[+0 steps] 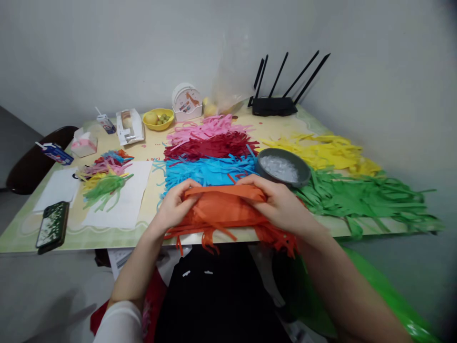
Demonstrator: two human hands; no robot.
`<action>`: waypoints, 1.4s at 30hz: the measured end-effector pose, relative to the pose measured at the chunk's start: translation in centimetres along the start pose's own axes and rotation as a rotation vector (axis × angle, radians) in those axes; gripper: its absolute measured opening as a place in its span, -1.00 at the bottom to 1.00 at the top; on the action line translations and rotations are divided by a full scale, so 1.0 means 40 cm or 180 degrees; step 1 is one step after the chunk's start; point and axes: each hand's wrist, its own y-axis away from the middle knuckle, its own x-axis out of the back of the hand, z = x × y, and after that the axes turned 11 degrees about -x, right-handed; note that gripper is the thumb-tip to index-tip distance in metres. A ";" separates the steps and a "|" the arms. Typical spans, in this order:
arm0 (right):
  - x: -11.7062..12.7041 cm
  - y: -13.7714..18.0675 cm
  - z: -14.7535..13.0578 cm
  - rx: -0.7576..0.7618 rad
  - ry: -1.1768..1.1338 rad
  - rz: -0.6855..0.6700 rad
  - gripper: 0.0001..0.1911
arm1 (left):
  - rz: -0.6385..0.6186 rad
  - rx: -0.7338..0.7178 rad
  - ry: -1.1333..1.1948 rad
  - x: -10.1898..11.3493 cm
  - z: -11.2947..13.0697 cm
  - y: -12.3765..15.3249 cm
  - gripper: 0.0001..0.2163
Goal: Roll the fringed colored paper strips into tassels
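Note:
Both of my hands grip a stack of orange fringed tissue paper [224, 209] at the table's front edge. My left hand [178, 202] is closed on its left end, thumb on top. My right hand [273, 202] is closed on the right end in the same way. Orange strips hang over the edge below. Just behind lies blue fringed paper [210, 170], then dark red fringed paper [214, 145] and pink fringed paper [210, 127]. A grey bowl [303, 174] of clear, shiny small pieces stands beyond my right hand.
Green fringed paper [367, 197] and yellow fringed paper [328, 152] spread to the right. A black router [274, 105] stands at the back. Leftward are small coloured tassels [107, 178] on white paper [132, 209], a phone [53, 225], a tissue box [84, 144] and a yellow fruit bowl [159, 126].

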 end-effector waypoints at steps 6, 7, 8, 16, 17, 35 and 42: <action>-0.003 -0.002 0.038 0.0074 -0.0784 -0.0063 -0.61 | -0.0429 -0.0198 0.0548 0.045 -0.015 0.004 -0.75; -0.003 -0.004 0.042 0.0034 -0.0888 -0.0098 -0.68 | -0.0468 -0.0232 0.0565 0.051 -0.015 0.004 -0.74; -0.002 -0.006 0.045 0.0015 -0.0971 -0.0136 -0.73 | -0.0483 -0.0259 0.0566 0.057 -0.014 0.004 -0.74; 0.010 -0.035 0.039 0.0023 -0.0634 -0.0027 -0.61 | -0.0368 -0.0168 0.0239 0.062 -0.013 -0.005 -0.66; 0.013 -0.040 0.032 -0.0016 -0.0489 0.0011 -0.58 | -0.0378 -0.0178 0.0093 0.057 -0.016 -0.010 -0.61; 0.109 -0.069 -0.051 -0.0042 0.0930 -0.0151 -0.59 | -0.1267 -0.0350 -0.0734 -0.037 -0.029 -0.135 -0.83; 0.202 -0.054 0.026 -0.0321 0.0981 -0.0442 -0.66 | -0.1049 0.0296 -0.0279 0.032 -0.022 -0.112 -0.94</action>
